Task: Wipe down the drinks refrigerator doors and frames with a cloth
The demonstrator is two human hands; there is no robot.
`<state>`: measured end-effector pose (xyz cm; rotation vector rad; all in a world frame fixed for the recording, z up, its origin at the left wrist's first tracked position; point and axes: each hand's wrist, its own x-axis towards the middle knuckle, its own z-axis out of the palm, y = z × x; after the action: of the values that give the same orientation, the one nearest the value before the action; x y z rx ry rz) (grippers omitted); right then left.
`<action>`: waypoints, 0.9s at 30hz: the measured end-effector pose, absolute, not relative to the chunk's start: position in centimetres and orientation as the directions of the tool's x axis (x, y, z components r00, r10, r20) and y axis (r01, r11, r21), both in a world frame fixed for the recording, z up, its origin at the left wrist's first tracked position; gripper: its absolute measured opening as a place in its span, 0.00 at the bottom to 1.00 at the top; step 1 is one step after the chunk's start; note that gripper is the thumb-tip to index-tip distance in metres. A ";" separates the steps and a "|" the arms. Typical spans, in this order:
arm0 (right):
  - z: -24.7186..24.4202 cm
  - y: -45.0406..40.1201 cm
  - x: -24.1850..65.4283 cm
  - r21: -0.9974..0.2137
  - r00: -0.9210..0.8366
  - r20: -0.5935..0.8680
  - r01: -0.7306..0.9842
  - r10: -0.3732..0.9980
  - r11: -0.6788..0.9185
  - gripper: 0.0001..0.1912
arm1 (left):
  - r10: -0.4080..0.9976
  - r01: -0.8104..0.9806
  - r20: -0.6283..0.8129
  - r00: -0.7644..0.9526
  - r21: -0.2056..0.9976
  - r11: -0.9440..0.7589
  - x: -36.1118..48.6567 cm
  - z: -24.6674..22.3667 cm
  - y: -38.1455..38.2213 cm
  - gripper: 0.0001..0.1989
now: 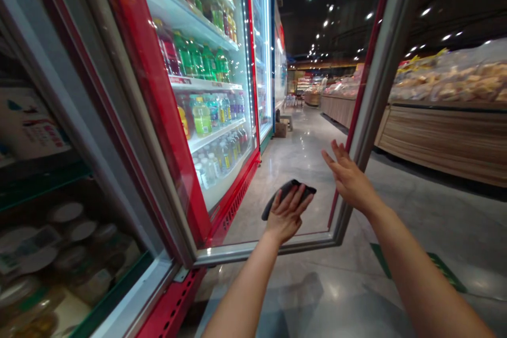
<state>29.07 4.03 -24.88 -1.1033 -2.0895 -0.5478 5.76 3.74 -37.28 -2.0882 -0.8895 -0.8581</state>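
Where the left hand lies flat, a dark cloth is pinned beneath it against the lower part of a glass door, near the bottom rail. The fingers are extended over the cloth, slightly parted, and do not curl round it. The right hand holds nothing; its fingers are spread wide at the door's grey frame, on the side away from the hinge. Whether the palm bears on the frame cannot be told.

The door stands swung out from a cabinet at left, in which lidded containers show dim and blurred. Behind the glass, a lit red cooler carries shelves of bottles, several of them green. To the right, a wood-panelled counter bears bagged goods. A green marking lies on the grey floor.
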 end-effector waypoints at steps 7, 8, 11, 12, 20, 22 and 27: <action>-23.6 3.0 29.5 0.027 -0.397 0.747 0.819 0.533 0.573 0.45 | 0.298 0.724 0.727 0.618 -0.380 -0.575 4.4 -36.5 4.2 0.27; -23.5 2.9 29.5 0.028 -0.399 0.746 0.819 0.533 0.573 0.44 | 0.326 0.770 0.766 0.555 -0.325 -0.549 5.2 -35.6 4.5 0.26; -23.3 2.6 29.8 0.040 -0.413 0.725 0.824 0.551 0.565 0.43 | 0.339 0.829 0.832 0.439 -0.230 -0.510 8.0 -35.5 5.0 0.26; -23.2 2.5 30.0 0.047 -0.420 0.714 0.827 0.560 0.561 0.43 | 0.332 0.819 0.826 0.456 -0.243 -0.520 8.7 -36.6 5.0 0.27; -22.7 1.3 32.3 0.097 -0.442 0.704 0.835 0.556 0.541 0.37 | 0.291 0.617 0.600 0.745 -0.453 -0.643 11.6 -42.7 4.8 0.29; -22.4 1.0 33.1 0.104 -0.423 0.740 0.840 0.523 0.533 0.34 | 0.280 0.676 0.687 0.670 -0.410 -0.612 12.8 -40.4 5.4 0.26; -22.6 0.8 34.2 0.104 -0.382 0.791 0.854 0.478 0.510 0.29 | 0.226 0.806 0.862 0.455 -0.290 -0.515 15.1 -38.3 6.0 0.24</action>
<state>34.22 0.85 -22.63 -1.0858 -2.0339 -0.6672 15.08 5.99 -38.28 -1.9892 -0.8606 -1.0339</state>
